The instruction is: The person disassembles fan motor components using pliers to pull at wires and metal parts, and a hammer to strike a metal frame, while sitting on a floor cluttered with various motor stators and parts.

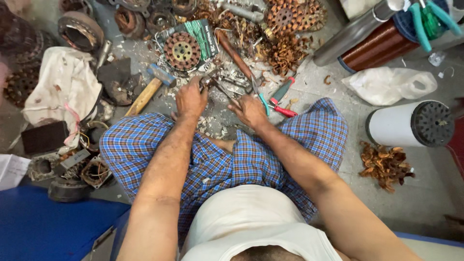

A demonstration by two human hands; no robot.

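Observation:
I sit cross-legged on the floor in a blue checked cloth. My left hand [190, 99] is closed around a small metal part [209, 80] just in front of my knees. My right hand [249, 110] rests beside it with fingers curled on a tool with a teal handle [262, 100]; the tip reaches toward the metal part. Red-handled pliers [282, 99] lie just right of that hand. A round motor stator [182, 50] with copper-coloured slots lies beyond my left hand. White scraps of paper litter the floor between my hands.
A wooden-handled hammer [151, 88] lies left of my left hand. Tangled copper wire [285, 50] sits ahead, another heap [384, 165] at right. A white cylinder [411, 123], a plastic bag [390, 83], a copper wire spool [379, 46], a white cloth [63, 82] and motor parts surround me.

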